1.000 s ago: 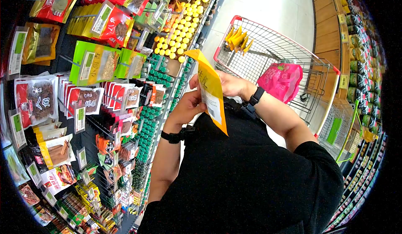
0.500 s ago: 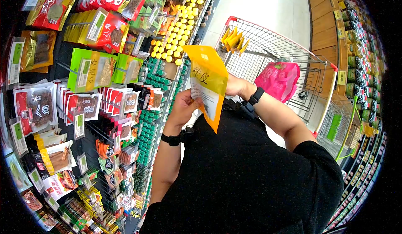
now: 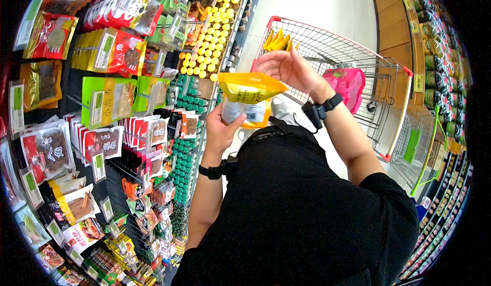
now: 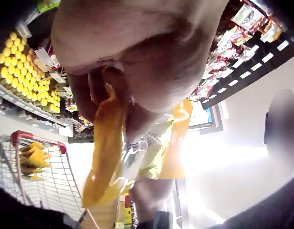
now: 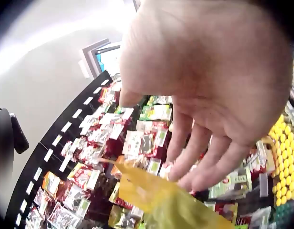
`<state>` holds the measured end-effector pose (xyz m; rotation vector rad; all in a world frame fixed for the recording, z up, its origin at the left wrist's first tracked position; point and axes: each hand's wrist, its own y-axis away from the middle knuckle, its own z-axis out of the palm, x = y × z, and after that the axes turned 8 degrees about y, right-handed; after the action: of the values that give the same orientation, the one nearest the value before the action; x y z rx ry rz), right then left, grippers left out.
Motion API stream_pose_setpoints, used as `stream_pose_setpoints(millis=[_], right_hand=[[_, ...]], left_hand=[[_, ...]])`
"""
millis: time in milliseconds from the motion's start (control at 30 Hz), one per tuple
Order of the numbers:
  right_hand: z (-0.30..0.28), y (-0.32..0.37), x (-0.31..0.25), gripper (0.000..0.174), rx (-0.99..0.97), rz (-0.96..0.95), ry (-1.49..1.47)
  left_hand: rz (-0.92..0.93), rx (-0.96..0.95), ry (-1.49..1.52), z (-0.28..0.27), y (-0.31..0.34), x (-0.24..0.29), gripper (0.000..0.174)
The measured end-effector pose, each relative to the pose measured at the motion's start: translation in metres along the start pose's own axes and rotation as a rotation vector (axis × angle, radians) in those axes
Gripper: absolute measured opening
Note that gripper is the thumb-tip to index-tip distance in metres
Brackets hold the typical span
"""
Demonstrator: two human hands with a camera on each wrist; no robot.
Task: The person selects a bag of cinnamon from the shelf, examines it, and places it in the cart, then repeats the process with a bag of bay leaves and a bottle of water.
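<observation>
In the head view my left hand (image 3: pixel 221 132) pinches a yellow packet (image 3: pixel 248 94) by its lower left side, thumb on the white label. The packet's top folds forward, with dark writing on it. My right hand (image 3: pixel 292 72) hovers just above and right of the packet, fingers relaxed and apart from it. The left wrist view has the packet (image 4: pixel 106 152) hanging under my left hand (image 4: pixel 137 57). In the right wrist view my right hand (image 5: pixel 209 81) is empty, its fingers extended over the packet (image 5: pixel 170 200).
A wire cart (image 3: pixel 348 49) stands ahead to the right, holding several yellow packets (image 3: pixel 279 42) and a pink bag (image 3: pixel 353 89). Along the left runs a rack of hanging packets (image 3: pixel 47 148) and yellow-capped containers (image 3: pixel 209 45). Behind the cart is a green-handled cart (image 3: pixel 412 145).
My right hand has let go of the packet and lifted away, up and to the right. The packet has turned from upright to folded forward, still in my left hand.
</observation>
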<state>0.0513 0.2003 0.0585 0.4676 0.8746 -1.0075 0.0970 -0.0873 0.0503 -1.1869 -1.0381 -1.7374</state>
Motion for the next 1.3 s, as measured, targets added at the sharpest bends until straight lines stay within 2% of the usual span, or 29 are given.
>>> stream_pose_setpoints(millis=[33, 100, 167, 200, 233, 300, 367, 400, 533, 567, 633, 733, 833, 933, 1033, 1067, 1167, 1200, 1300], right_hand=[[-0.006, 0.005, -0.013, 0.075, -0.015, 0.010, 0.099], [-0.013, 0.013, -0.034, 0.075, 0.008, 0.068, 0.598], [-0.006, 0.022, -0.050, 0.068, -0.055, 0.262, 0.879], [-0.009, 0.027, -0.051, 0.059, -0.087, 0.295, 1.094], [-0.009, 0.034, -0.053, 0.047, -0.103, 0.284, 1.157], [-0.018, 0.050, -0.054, 0.037, 0.001, 0.396, 1.247], [-0.047, 0.074, -0.050, 0.033, -0.006, 0.388, 1.205], [-0.062, 0.088, -0.049, 0.031, -0.011, 0.386, 1.180], [-0.116, 0.139, -0.052, 0.032, 0.373, 0.469, 1.155], [-0.138, 0.151, -0.045, 0.035, 0.445, 0.534, 1.026], [-0.171, 0.160, -0.038, 0.033, 0.565, 0.570, 1.044], [-0.254, 0.175, 0.023, 0.031, 0.683, 0.639, 1.154], [-0.287, 0.145, 0.043, 0.031, 0.811, 0.771, 1.117], [-0.350, 0.131, 0.121, 0.032, 0.995, 0.592, 1.220], [-0.371, 0.100, 0.147, 0.034, 0.997, 0.583, 1.040], [-0.407, 0.098, 0.193, 0.038, 1.007, 0.572, 0.944], [-0.397, 0.066, 0.193, 0.038, 1.028, 0.583, 0.773], [-0.402, 0.060, 0.202, 0.039, 0.987, 0.574, 0.631], [-0.416, 0.047, 0.236, 0.043, 0.953, 0.617, 0.793]], left_hand=[[0.013, 0.015, -0.085, 0.003, -0.002, -0.002, 0.032], [0.004, 0.024, -0.263, 0.011, -0.008, -0.002, 0.031], [-0.034, -0.001, -0.416, 0.021, -0.015, -0.002, 0.033], [-0.068, -0.029, -0.479, 0.026, -0.019, -0.002, 0.036], [-0.103, -0.058, -0.543, 0.031, -0.024, -0.002, 0.039], [-0.018, -0.106, -0.629, 0.046, -0.033, -0.002, 0.041], [0.002, -0.176, -0.634, 0.059, -0.045, 0.000, 0.050], [0.093, -0.184, -0.678, 0.059, -0.050, -0.011, 0.052], [-0.072, -0.148, -0.636, 0.068, -0.068, -0.017, 0.046], [-0.102, -0.176, -0.657, 0.067, -0.072, -0.021, 0.045], [-0.165, -0.235, -0.696, 0.068, -0.080, -0.029, 0.042], [-0.239, -0.299, -0.759, 0.083, -0.091, -0.033, 0.038], [-0.312, -0.329, -0.776, 0.099, -0.094, -0.033, 0.035], [-0.371, -0.341, -0.777, 0.100, -0.096, -0.038, 0.034], [-0.445, -0.287, -0.795, 0.098, -0.094, -0.041, 0.034], [-0.482, -0.266, -0.799, 0.097, -0.094, -0.041, 0.034], [-0.513, -0.202, -0.780, 0.094, -0.093, -0.044, 0.034], [-0.533, -0.189, -0.787, 0.094, -0.092, -0.044, 0.033], [-0.562, -0.142, -0.755, 0.097, -0.088, -0.047, 0.033]])
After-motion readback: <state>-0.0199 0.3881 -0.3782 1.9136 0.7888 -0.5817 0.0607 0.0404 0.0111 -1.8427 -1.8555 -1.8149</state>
